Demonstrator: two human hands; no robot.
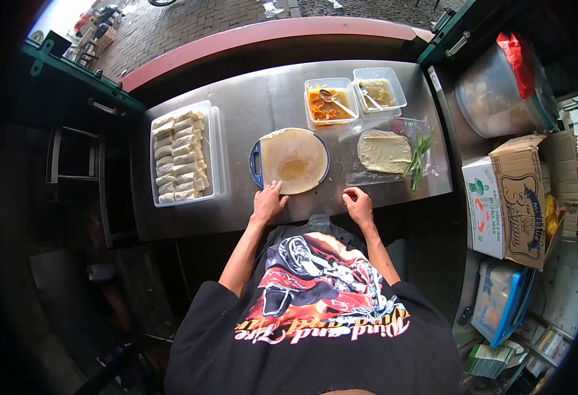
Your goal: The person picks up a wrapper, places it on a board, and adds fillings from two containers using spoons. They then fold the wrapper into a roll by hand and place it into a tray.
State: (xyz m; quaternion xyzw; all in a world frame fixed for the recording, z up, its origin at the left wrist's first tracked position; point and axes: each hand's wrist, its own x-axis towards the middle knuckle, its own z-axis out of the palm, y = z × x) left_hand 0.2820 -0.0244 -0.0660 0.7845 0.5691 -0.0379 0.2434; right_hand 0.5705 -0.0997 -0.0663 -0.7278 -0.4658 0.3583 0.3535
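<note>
In the head view, a round cutting board [255,155] with a blue rim and handle lies on the steel counter. A thin tan round sheet, seemingly a wrapper [295,146], covers most of it, with a browner patch near its centre. My left hand [270,201] is open, its fingertips at the near edge of the wrapper and board. To the right of the board, my right hand [359,206] rests by the counter's front edge, fingers curled closed, with nothing visible in them. Beyond it, a stack of pale wrappers [384,151] lies on clear plastic beside green chillies or leaves [420,158].
At the left stands a plastic tray [215,158] with rows of pale rolls [182,157]. Two plastic tubs hold an orange filling [325,108] and a yellowish mix [379,92], each with a spoon. Cardboard boxes [519,204] and a large lidded container [499,95] stand right.
</note>
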